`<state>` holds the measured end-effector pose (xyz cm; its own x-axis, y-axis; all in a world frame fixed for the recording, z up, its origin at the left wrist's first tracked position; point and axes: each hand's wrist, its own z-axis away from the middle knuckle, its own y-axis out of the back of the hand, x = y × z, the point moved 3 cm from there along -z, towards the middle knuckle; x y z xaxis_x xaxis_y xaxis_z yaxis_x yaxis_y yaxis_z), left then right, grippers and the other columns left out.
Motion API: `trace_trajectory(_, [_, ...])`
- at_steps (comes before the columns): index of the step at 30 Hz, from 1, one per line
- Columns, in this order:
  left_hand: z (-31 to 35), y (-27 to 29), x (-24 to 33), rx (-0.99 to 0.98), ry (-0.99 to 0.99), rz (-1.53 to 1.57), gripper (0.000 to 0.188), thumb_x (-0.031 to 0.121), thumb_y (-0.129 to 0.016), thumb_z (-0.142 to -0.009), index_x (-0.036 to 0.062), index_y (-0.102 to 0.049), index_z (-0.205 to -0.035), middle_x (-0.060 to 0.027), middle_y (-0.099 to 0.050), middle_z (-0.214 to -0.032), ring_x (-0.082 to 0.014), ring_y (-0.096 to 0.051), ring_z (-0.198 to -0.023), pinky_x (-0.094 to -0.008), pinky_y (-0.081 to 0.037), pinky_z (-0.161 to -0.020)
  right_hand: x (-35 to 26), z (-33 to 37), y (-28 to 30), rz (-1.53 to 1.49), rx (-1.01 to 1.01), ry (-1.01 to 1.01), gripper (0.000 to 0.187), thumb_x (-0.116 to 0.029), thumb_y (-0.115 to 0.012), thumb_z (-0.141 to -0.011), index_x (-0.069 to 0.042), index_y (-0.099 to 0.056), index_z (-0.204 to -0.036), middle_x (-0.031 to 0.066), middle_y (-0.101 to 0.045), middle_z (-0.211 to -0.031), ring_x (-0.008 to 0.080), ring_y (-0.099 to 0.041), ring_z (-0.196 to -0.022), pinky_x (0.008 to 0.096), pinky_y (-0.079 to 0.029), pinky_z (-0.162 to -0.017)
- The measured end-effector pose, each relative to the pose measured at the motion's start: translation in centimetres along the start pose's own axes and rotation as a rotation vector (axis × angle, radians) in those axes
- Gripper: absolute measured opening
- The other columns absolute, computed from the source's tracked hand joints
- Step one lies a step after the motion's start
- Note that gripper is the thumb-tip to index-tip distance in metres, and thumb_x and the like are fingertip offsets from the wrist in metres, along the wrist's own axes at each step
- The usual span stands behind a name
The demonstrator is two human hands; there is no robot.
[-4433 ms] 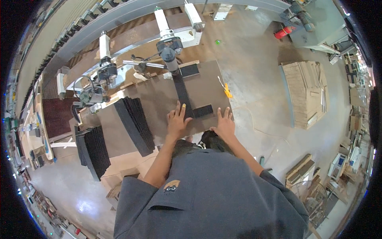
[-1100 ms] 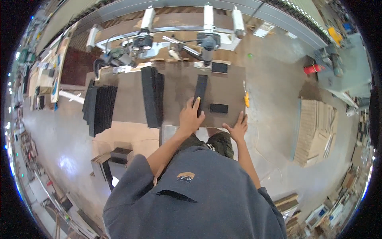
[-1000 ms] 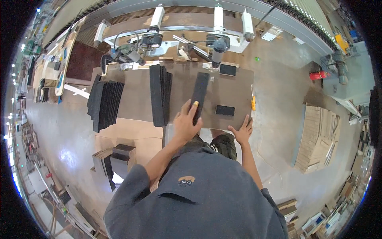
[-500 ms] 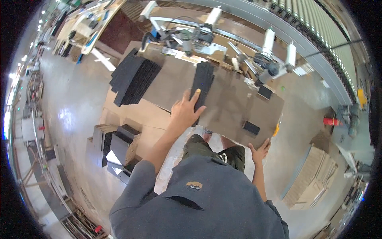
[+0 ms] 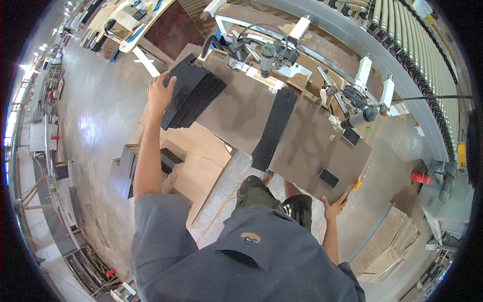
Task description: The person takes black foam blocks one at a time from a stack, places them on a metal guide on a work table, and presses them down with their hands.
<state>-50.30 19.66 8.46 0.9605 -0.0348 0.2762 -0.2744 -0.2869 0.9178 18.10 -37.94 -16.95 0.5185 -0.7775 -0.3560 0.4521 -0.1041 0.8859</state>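
My left hand (image 5: 160, 94) is at the outer left side of a fanned stack of black strips (image 5: 193, 95); its thumb and fingers are apart, with the fingertips against the stack's edge. A narrower pile of black strips (image 5: 274, 128) lies across the middle of the brown worktable (image 5: 312, 146), untouched by either hand. My right hand (image 5: 334, 205) rests at the table's near right corner, fingers spread along the edge. Close to it lies a small black block (image 5: 329, 177). Another small black block (image 5: 350, 136) sits farther back, beside the machine.
Clamp-like machine arms (image 5: 274, 55) line the table's far edge. Below the table's left end are a cardboard sheet (image 5: 201, 156) and dark stacked pieces (image 5: 171, 162). Flattened cardboard (image 5: 387, 241) stands on the floor at right. A roller conveyor (image 5: 407, 55) runs at the back right.
My left hand has left the middle pile of strips and moved left to the fanned stack. My right hand stays at the table corner. The whole view has shifted slightly.
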Motion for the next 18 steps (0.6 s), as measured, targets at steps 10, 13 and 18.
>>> trace_trajectory(10, [-8.2, -11.3, -16.8, -0.688, 0.062, -0.357, 0.15, 0.077, -0.095, -0.064, 0.0042, -0.027, -0.175, -0.0273, -0.044, -0.172, -0.0465, -0.047, -0.156, -0.0564, -0.042, -0.127, 0.1, -0.8, 0.2, -0.021, -0.055, -0.013, 0.154, -0.077, -0.093, -0.07, -0.022, -0.002, -0.182, 0.039, -0.012, -0.178, 0.0563, -0.019, -0.165, 0.0652, -0.024, -0.132])
trace_trajectory(13, [-9.3, -13.3, -17.1, -0.691, 0.03, -0.355, 0.16, 0.073, -0.102, -0.052, 0.0069, -0.024, -0.176, -0.0239, -0.035, -0.178, -0.0452, -0.036, -0.163, -0.0569, -0.035, -0.132, -0.1, -0.9, 0.5, -0.074, -0.056, -0.045, 0.157, -0.068, -0.098, -0.069, -0.018, -0.001, -0.182, 0.0379, -0.015, -0.177, 0.0548, -0.02, -0.164, 0.0629, -0.022, -0.134])
trace_trajectory(18, [-12.1, -16.2, -16.2, -0.74, 0.029, -0.358, 0.174, 0.066, -0.107, -0.045, 0.0128, -0.011, -0.18, -0.0232, -0.022, -0.184, -0.0448, -0.022, -0.169, -0.0578, -0.029, -0.136, 0.3, -0.8, 1.6, -0.134, -0.068, 0.035, 0.161, -0.063, -0.102, -0.067, -0.004, -0.002, -0.179, 0.035, -0.017, -0.176, 0.051, -0.021, -0.163, 0.0581, -0.021, -0.135])
